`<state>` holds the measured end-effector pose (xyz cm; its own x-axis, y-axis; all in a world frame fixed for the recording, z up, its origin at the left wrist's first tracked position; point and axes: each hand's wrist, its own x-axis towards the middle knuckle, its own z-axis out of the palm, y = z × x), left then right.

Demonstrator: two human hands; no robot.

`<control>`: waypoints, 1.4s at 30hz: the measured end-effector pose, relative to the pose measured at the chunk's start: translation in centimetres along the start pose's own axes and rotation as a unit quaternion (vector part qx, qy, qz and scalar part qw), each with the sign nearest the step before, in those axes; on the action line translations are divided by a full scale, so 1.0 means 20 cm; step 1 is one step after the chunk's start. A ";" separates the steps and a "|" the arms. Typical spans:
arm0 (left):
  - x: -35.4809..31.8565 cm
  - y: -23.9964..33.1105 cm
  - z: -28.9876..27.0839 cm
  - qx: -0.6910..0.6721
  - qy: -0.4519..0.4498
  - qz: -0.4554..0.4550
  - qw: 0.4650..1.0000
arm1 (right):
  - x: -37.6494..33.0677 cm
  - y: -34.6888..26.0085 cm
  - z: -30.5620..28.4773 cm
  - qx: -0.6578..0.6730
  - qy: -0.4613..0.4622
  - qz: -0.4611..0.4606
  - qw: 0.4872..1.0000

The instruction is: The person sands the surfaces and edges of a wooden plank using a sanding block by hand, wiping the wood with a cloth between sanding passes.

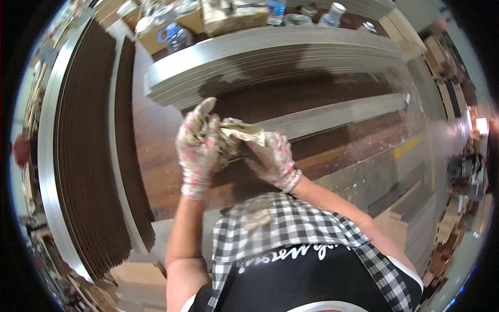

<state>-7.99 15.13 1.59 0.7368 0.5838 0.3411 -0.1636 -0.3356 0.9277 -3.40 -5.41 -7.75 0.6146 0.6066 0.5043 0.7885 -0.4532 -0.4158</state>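
Thin white gloves with pink spots cover both my hands. A crumpled, stained pale cloth [243,131] is stretched between them above the dark brown work surface. My left hand [197,148] is closed on the cloth's bunched left part, with one finger pointing up and away. My right hand [275,161] grips the cloth's right edge, its thumb hidden beneath the fabric. Just beyond the hands lies a long, flat pale grey strip [327,114] on the brown surface, running off to the right.
A stack of long grey panels [280,49] lies across the far side. More dark-edged panels [86,145] are stacked along the left. At the back stand a blue-capped bottle [176,37], a white-capped bottle [332,14] and cardboard boxes [150,39]. A checkered apron [291,226] covers my front.
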 end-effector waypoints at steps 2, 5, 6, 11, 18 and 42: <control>-0.08 -0.15 0.12 0.133 -0.001 0.113 0.985 | 0.02 0.03 -0.05 0.001 0.060 0.016 0.998; -0.18 -0.25 0.14 0.304 -0.075 0.158 0.936 | -0.05 0.45 -0.42 -0.226 0.052 0.082 0.969; -0.18 -0.19 0.18 0.324 -0.107 0.157 0.927 | -0.09 0.58 -0.55 -0.258 0.102 0.163 0.947; -0.13 -0.01 0.37 0.343 -0.183 0.126 0.913 | 0.00 0.47 -0.52 -0.105 0.033 0.186 0.976; -0.11 0.20 0.66 0.464 -0.375 0.056 0.800 | -0.13 1.08 -0.85 -0.236 0.132 0.215 0.938; -0.14 0.20 0.68 0.591 -0.370 -0.022 0.717 | -0.16 2.02 -1.59 -0.244 0.094 0.313 0.913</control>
<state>-1.80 2.17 2.29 0.9421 0.2073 -0.2637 0.2175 -0.9760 0.0096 27.16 -46.39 -2.10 0.9053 0.0265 0.4240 0.1701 -0.9372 -0.3046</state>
